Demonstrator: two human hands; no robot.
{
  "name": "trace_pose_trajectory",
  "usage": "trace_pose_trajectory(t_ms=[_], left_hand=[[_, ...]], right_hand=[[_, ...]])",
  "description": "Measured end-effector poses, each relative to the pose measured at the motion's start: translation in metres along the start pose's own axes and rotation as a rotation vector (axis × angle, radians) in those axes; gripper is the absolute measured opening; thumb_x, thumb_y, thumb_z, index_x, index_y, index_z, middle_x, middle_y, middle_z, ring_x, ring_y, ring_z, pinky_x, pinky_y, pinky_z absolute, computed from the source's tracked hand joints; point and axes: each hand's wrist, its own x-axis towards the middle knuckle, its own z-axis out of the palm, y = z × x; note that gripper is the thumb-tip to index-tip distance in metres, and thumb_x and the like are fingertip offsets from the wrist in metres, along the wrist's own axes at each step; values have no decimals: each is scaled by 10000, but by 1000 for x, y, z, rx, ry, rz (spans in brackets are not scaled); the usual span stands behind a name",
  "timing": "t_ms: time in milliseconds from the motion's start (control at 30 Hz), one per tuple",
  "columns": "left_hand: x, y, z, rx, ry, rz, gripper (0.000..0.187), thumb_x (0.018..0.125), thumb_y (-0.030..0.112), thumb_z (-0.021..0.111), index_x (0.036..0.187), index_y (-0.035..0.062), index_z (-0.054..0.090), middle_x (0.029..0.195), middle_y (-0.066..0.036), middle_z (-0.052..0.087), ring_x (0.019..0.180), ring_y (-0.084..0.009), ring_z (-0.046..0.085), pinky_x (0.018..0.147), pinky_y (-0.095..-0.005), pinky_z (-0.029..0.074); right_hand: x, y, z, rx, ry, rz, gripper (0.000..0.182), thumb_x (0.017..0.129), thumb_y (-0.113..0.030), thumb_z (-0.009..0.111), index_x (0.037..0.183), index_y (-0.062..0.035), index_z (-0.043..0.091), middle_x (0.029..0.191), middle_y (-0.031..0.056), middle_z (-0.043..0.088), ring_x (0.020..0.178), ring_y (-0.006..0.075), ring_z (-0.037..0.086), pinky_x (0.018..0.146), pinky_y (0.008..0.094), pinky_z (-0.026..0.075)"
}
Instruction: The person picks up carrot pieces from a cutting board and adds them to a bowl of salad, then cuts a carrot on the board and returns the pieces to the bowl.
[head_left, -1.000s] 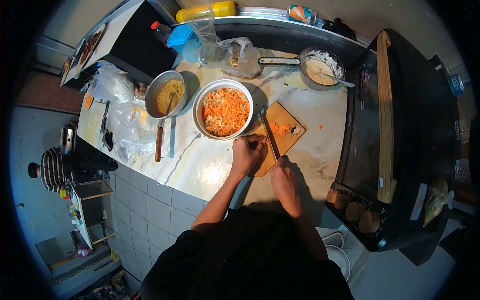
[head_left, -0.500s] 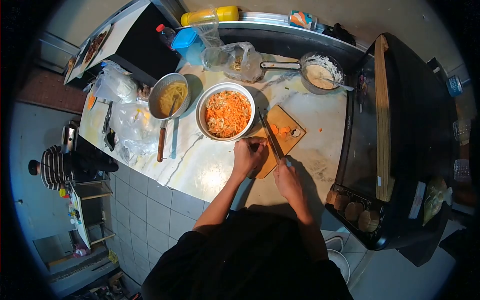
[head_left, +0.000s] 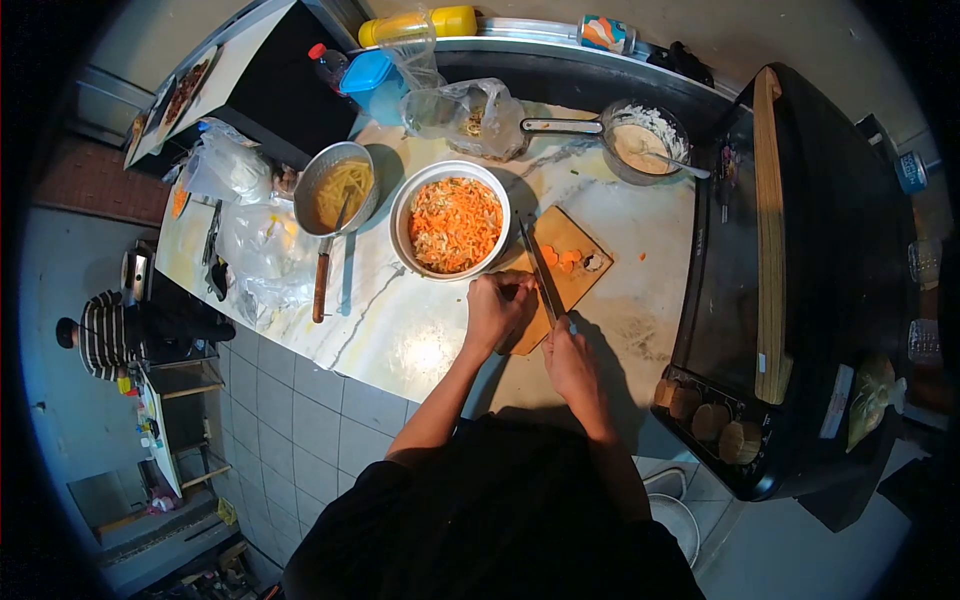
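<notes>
over board (head_left: 577, 288), knife (head_left: 541, 266) juts from closed right hand (head_left: 570, 362); left hand (head_left: 493, 310) curled alongside, hold unclear

Counting two hands (head_left: 492, 312) (head_left: 570, 362), one knife (head_left: 543, 272), one cutting board (head_left: 576, 288)! Spotting one white bowl (head_left: 397, 222), two long-handled pans (head_left: 371, 196) (head_left: 645, 179), and adding one blue-lidded tub (head_left: 375, 90), one red-capped bottle (head_left: 328, 68), one yellow bottle (head_left: 456, 20), two cans (head_left: 605, 35) (head_left: 911, 172)!

Black top (head_left: 490, 525), short black sleeves (head_left: 365, 500), bare hands (head_left: 488, 312).
</notes>
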Motion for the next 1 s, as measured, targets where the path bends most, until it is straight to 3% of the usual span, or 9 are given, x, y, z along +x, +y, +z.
trace_pose_trajectory(t_ms=[400, 667, 800, 1000], left_hand=[[1, -4, 1, 59, 10, 95, 144, 779, 57, 693, 906, 11, 742, 799, -178, 709, 748, -250, 717, 702, -309, 541], [3, -7, 0, 55, -5, 114, 151, 772, 16, 660, 900, 6, 739, 823, -163, 716, 771, -254, 717, 718, -307, 541], [3, -10, 0, 73, -20, 84, 156, 761, 10, 658, 894, 9, 739, 826, -160, 715, 781, -273, 712, 725, -321, 539], [1, -2, -4, 73, -31, 47, 135, 766, 28, 668, 881, 11, 739, 821, -164, 713, 762, -277, 711, 720, -329, 539]], right_hand=[[-5, -2, 14, -123, 62, 36, 360, 914, -203, 541, 1165, 39, 448, 861, 263, 641, 839, 460, 622, 715, 528, 494], [2, 4, 7, -202, -79, 83, 500, 946, -271, 473, 1345, 19, 391, 971, 294, 630, 943, 475, 605, 817, 554, 472], [4, 8, 0, -245, -36, 41, 495, 951, -276, 452, 1352, 8, 394, 968, 293, 631, 950, 479, 603, 834, 560, 461], [10, 17, -2, -82, -47, -16, 270, 926, -198, 493, 1103, 4, 472, 930, 255, 629, 932, 476, 596, 806, 547, 455]])
